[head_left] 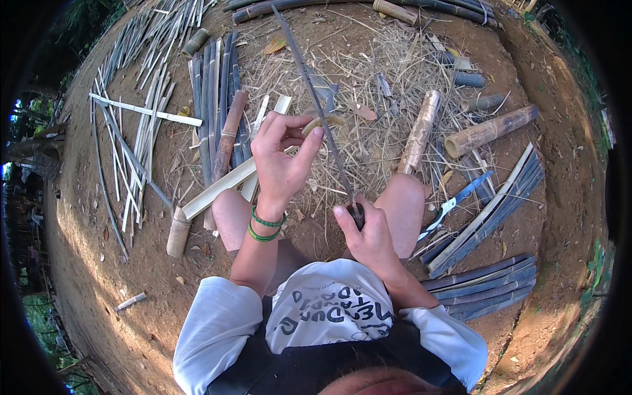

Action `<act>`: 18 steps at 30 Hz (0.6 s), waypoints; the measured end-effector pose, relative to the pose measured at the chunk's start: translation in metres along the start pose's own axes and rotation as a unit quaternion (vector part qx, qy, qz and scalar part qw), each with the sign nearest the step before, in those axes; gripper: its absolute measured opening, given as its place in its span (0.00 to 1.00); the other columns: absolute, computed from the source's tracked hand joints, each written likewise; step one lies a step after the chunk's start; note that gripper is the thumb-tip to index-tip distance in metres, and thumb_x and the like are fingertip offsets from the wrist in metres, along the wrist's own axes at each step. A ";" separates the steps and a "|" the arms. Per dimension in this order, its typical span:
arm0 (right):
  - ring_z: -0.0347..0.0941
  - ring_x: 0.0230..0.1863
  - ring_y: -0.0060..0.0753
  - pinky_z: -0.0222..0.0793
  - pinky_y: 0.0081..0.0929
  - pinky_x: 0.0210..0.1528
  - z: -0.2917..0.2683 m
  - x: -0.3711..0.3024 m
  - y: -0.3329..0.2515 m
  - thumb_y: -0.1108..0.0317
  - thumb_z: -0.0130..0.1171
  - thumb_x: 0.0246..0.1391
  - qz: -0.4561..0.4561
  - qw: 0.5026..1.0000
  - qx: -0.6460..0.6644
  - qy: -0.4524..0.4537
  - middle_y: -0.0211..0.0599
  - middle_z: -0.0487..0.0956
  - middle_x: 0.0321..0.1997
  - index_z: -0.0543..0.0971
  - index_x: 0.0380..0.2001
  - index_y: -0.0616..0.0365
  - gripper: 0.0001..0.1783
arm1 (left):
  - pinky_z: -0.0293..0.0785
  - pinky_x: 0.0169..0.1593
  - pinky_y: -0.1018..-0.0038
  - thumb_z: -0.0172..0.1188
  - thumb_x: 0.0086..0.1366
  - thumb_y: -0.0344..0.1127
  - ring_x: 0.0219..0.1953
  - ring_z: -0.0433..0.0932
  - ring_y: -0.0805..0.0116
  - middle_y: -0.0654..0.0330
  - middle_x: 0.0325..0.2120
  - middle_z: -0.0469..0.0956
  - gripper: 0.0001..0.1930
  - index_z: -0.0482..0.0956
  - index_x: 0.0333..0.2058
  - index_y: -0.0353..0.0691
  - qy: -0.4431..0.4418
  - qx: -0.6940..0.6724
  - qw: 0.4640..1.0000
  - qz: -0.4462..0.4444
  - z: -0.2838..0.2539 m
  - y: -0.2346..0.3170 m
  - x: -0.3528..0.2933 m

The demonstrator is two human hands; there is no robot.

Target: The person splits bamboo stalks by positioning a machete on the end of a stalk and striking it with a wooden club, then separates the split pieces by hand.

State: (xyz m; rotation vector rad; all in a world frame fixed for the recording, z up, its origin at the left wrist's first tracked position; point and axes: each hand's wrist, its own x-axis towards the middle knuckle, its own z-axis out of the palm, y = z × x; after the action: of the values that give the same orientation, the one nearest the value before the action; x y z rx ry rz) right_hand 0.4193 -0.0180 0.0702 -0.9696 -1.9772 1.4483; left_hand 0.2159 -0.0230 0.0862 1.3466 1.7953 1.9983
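My right hand (370,238) is wrapped round the dark handle of a long, narrow machete (320,108). Its grey blade slants away from me, up and to the left. Between the thumb and fingers of my left hand (288,150) is a small, curved, yellowish-brown piece (334,120), whose kind I cannot make out. It lies against the blade around mid-length, and the blade crosses over part of it. Green bands (265,227) circle my left wrist.
Dark bamboo strips (214,99) and a split pale length (220,191) lie to the left, with thin slats (148,128) beyond. On the right are bamboo sections (490,130), a blue-and-white handled saw (454,204) and stacked strips (490,286). Dry shavings (375,148) cover the ground ahead.
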 end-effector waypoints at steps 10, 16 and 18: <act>0.72 0.16 0.39 0.64 0.37 0.23 0.000 0.006 -0.001 0.56 0.63 0.65 0.008 1.000 0.012 -0.011 0.43 0.71 0.14 0.77 0.32 0.69 0.21 | 0.86 0.36 0.78 0.72 0.56 0.21 0.33 0.86 0.68 0.55 0.37 0.77 0.13 0.81 0.41 0.26 -0.009 0.011 1.000 0.009 0.001 0.002 0.005; 0.71 0.16 0.36 0.64 0.36 0.23 -0.002 0.006 -0.005 0.57 0.63 0.65 0.017 1.000 0.021 -0.015 0.43 0.71 0.14 0.76 0.31 0.68 0.21 | 0.86 0.36 0.78 0.72 0.56 0.21 0.32 0.85 0.70 0.55 0.37 0.78 0.13 0.81 0.40 0.26 -0.006 0.001 1.000 0.011 0.001 -0.001 0.006; 0.70 0.16 0.35 0.64 0.36 0.23 -0.002 0.006 -0.003 0.57 0.63 0.65 0.017 0.999 0.023 -0.018 0.42 0.72 0.14 0.76 0.31 0.68 0.21 | 0.85 0.35 0.79 0.72 0.56 0.21 0.32 0.85 0.71 0.55 0.36 0.78 0.13 0.82 0.40 0.26 -0.007 0.003 1.000 0.012 0.001 0.000 0.006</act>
State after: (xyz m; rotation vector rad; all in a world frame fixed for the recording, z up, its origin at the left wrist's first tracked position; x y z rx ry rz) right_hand 0.4164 -0.0126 0.0732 -0.9688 -1.9521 1.5341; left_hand 0.2128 -0.0181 0.0892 1.3866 1.7888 1.9934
